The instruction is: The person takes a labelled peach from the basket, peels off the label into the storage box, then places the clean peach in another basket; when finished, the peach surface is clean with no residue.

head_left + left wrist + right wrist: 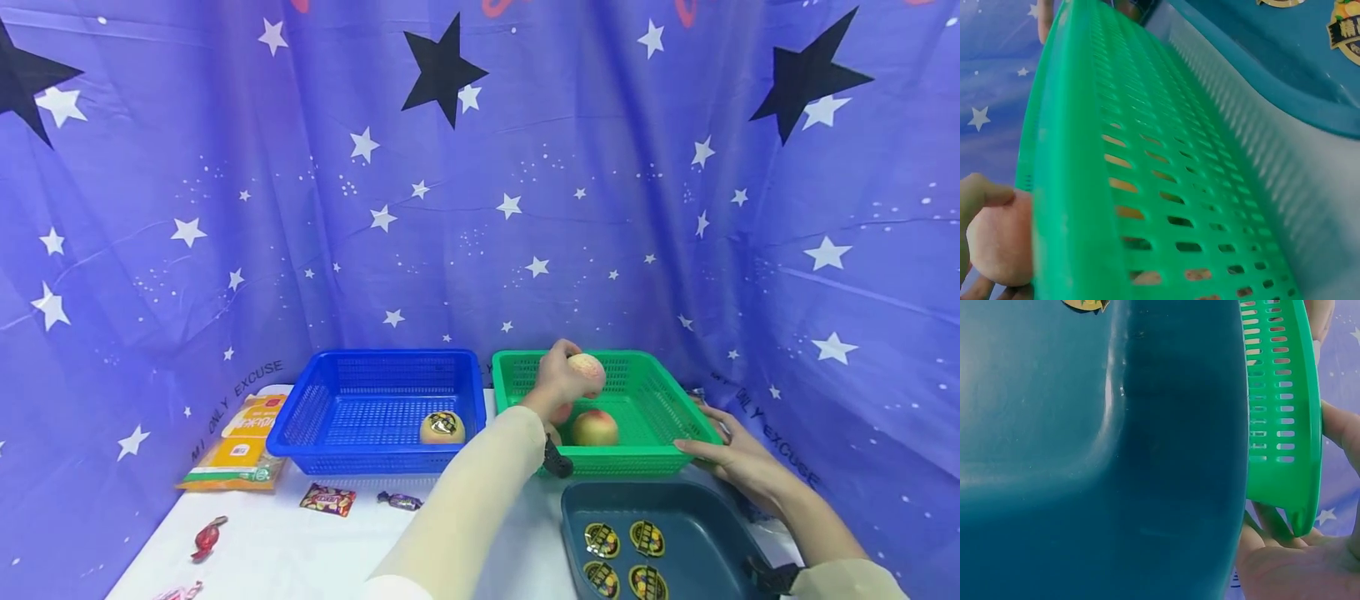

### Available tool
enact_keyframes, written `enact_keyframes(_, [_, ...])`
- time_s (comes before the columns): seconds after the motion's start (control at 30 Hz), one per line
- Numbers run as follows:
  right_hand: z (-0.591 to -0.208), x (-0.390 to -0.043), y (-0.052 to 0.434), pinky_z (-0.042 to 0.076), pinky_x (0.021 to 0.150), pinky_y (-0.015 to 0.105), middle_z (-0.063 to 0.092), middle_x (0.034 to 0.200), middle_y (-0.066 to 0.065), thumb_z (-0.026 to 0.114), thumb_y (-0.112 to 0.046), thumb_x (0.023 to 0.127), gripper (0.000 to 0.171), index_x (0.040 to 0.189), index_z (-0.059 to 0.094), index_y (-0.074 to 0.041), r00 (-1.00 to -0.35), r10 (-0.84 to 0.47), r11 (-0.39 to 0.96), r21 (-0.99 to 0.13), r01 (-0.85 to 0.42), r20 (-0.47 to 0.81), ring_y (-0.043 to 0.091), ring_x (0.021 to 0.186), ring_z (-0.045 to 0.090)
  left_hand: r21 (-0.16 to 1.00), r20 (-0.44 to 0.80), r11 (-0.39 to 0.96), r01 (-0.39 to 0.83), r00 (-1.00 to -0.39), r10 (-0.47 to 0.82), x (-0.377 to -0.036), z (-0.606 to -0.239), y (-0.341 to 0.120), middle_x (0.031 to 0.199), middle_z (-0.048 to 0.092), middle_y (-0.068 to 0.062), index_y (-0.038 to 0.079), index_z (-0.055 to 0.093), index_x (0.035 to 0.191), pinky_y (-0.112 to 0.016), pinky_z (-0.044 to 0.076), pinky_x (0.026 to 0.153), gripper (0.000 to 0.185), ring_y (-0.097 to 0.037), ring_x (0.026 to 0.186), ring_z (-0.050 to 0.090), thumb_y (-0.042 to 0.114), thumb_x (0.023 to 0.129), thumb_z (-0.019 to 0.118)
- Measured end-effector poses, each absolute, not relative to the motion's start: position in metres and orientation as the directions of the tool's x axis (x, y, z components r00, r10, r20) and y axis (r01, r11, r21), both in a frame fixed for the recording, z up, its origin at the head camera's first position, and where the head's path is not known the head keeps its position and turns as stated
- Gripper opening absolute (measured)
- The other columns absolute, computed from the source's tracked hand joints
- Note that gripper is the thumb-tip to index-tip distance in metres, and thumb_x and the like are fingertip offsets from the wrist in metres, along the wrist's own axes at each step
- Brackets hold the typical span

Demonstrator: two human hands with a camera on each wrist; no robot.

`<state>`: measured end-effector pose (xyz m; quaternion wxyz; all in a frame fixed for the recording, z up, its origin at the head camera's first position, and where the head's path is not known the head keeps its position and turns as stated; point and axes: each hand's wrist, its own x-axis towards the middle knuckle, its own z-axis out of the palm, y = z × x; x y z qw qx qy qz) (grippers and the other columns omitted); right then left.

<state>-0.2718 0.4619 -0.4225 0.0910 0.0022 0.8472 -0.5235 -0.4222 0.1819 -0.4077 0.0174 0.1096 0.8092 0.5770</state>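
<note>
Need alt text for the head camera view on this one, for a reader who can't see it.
A person's left hand holds a peach above a green basket that already contains another peach, while the right hand rests on the basket's right rim. A blue basket sits to its left, a dark teal tray in front, and wrapped candies lie on the white table.

White table [480,542], lower frame: blue basket [375,408] centre-left, green basket [600,408] centre-right, teal tray [667,533] lower right, orange packets [240,446] and candies [327,499] lower left.
</note>
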Motion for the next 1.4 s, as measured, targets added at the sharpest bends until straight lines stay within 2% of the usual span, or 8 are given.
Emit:
enact_keyframes(0.13, [-0.423,-0.275,0.457,0.04,0.124,0.079,-0.017,0.178,0.04,0.069,-0.034,0.111,0.113,0.174,-0.021,-0.005,-0.984,-0.091,0.471,-0.878,0.09,-0.15,0.069,0.161,0.015,0.921,0.09,0.358,0.152,-0.979,0.184,-0.426,-0.409,0.175,0.147,0.064,-0.002,0.022,0.065,0.14,-0.04,0.063,0.093,0.066,-0.019,0.117,0.065,0.016,0.082,0.097])
enact_keyframes(0.27, [-0.426,-0.276,0.455,0.054,0.12,0.059,0.0,0.177,0.042,0.07,-0.033,0.111,0.113,0.174,-0.019,-0.002,-0.987,-0.087,0.457,-0.885,0.083,-0.137,0.055,0.154,0.042,0.916,0.113,0.36,0.179,-0.974,0.195,-0.425,-0.41,0.164,0.151,0.063,-0.005,0.019,0.065,0.142,-0.04,0.062,0.098,0.064,-0.021,0.123,0.064,0.021,0.086,0.097])
enact_keyframes(0.33, [-0.427,-0.275,0.454,0.059,0.116,0.051,0.004,0.176,0.043,0.07,-0.032,0.111,0.113,0.173,-0.019,-0.001,-0.987,-0.083,0.452,-0.888,0.085,-0.136,0.047,0.152,0.047,0.918,0.121,0.35,0.187,-0.972,0.202,-0.422,-0.41,0.158,0.148,0.064,-0.004,0.018,0.065,0.142,-0.041,0.062,0.098,0.063,-0.022,0.123,0.063,0.023,0.087,0.096])
enact_keyframes(0.43, [-0.425,-0.273,0.454,0.058,0.117,0.052,0.002,0.177,0.043,0.069,-0.032,0.111,0.114,0.172,-0.022,-0.001,-0.987,-0.079,0.451,-0.888,0.091,-0.141,0.049,0.154,0.045,0.921,0.11,0.346,0.18,-0.971,0.212,-0.418,-0.408,0.151,0.147,0.065,-0.001,0.02,0.067,0.142,-0.042,0.063,0.1,0.062,-0.022,0.125,0.064,0.024,0.087,0.096])
enact_keyframes(0.57, [-0.42,-0.269,0.453,0.052,0.12,0.067,0.002,0.176,0.044,0.067,-0.037,0.112,0.113,0.173,-0.02,-0.001,-0.988,-0.064,0.499,-0.862,0.092,-0.143,0.063,0.158,0.033,0.912,0.098,0.369,0.18,-0.968,0.231,-0.412,-0.406,0.14,0.147,0.066,0.0,0.026,0.069,0.138,-0.043,0.062,0.104,0.054,-0.021,0.127,0.065,0.027,0.09,0.094])
enact_keyframes(0.9, [-0.399,-0.255,0.429,0.039,0.11,0.089,0.02,0.17,0.048,0.066,-0.051,0.111,0.102,0.173,0.011,0.009,-0.999,0.011,0.788,-0.616,-0.017,0.041,0.075,0.149,0.027,0.906,0.169,0.322,0.276,-0.931,0.322,-0.389,-0.395,0.096,0.149,0.07,-0.001,0.023,0.069,0.14,-0.055,0.055,0.119,0.051,-0.032,0.149,0.058,0.03,0.093,0.09])
enact_keyframes(1.1, [-0.385,-0.241,0.398,0.04,0.109,0.088,0.025,0.17,0.046,0.062,-0.05,0.113,0.091,0.17,0.023,0.009,-0.99,0.006,0.837,-0.542,-0.073,0.144,0.072,0.15,0.03,0.891,0.176,0.34,0.301,-0.919,0.354,-0.382,-0.391,0.063,0.152,0.068,0.001,0.025,0.069,0.139,-0.058,0.052,0.122,0.049,-0.033,0.156,0.051,0.032,0.094,0.088])
enact_keyframes(1.4, [-0.373,-0.214,0.331,0.039,0.125,0.075,0.031,0.174,0.037,0.068,-0.045,0.111,0.084,0.17,0.03,0.002,-0.99,-0.013,0.729,-0.676,-0.106,0.141,0.062,0.158,0.032,0.885,0.173,0.359,0.296,-0.926,0.335,-0.37,-0.388,0.006,0.156,0.065,-0.008,0.023,0.068,0.142,-0.061,0.053,0.12,0.052,-0.037,0.155,0.051,0.032,0.095,0.087])
